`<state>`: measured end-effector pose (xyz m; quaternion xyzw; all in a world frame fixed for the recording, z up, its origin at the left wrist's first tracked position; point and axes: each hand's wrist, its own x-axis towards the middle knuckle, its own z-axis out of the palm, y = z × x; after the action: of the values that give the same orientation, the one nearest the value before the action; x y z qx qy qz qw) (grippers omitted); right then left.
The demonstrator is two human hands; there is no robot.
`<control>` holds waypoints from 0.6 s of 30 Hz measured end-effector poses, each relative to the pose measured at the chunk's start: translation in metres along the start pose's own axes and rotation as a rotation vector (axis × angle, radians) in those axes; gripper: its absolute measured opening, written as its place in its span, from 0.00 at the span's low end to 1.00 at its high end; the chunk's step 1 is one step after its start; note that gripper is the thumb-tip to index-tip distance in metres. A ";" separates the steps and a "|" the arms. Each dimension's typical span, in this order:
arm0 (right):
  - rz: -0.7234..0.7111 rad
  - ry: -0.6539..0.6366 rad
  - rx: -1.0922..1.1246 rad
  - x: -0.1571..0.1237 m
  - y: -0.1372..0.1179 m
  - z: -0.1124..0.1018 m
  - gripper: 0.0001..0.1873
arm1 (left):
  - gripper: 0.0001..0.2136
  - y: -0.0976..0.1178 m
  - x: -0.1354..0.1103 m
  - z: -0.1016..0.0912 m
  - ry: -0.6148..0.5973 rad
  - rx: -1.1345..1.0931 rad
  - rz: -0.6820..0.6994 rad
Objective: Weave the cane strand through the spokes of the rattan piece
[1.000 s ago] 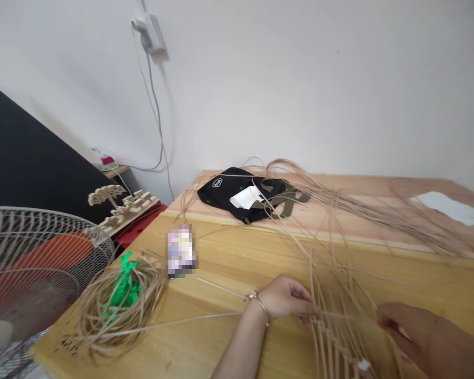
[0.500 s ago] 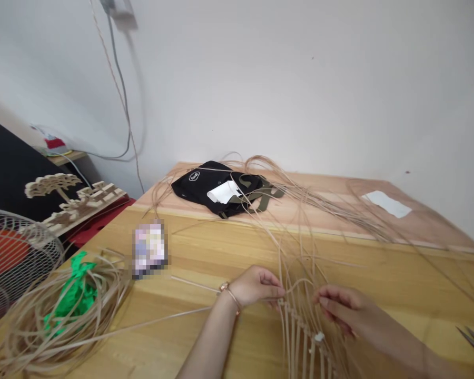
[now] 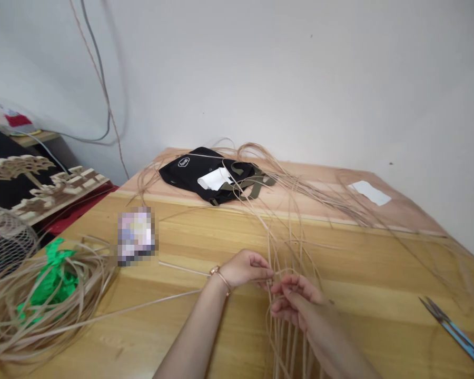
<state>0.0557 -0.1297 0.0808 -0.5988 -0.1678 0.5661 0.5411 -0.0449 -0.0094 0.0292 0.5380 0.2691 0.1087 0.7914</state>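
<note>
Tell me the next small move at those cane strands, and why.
Probably pass the long cane strand over the next upright. The left hand and right hand meet at the top of the weave, and above them the uprights fan out loose toward the black bag, so that looks like the spot to work.

A plain white wall (image 3: 284,73) rises behind the wooden surface (image 3: 379,263), with a grey cable (image 3: 96,68) running down it and a wire-guarded fan (image 3: 3,242) beside the surface's left edge.
</note>
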 end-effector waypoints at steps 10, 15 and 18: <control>-0.001 -0.012 0.015 0.015 -0.008 -0.007 0.16 | 0.16 -0.003 0.002 -0.002 -0.010 -0.005 0.028; -0.049 0.007 0.031 0.023 -0.001 -0.005 0.18 | 0.13 0.000 0.000 -0.003 -0.006 -0.054 0.001; -0.061 0.041 -0.029 0.024 -0.001 -0.005 0.17 | 0.13 0.002 -0.001 -0.005 -0.049 -0.081 -0.021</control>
<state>0.0678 -0.1121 0.0681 -0.6128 -0.1831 0.5344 0.5526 -0.0482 -0.0054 0.0303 0.5051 0.2507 0.0977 0.8201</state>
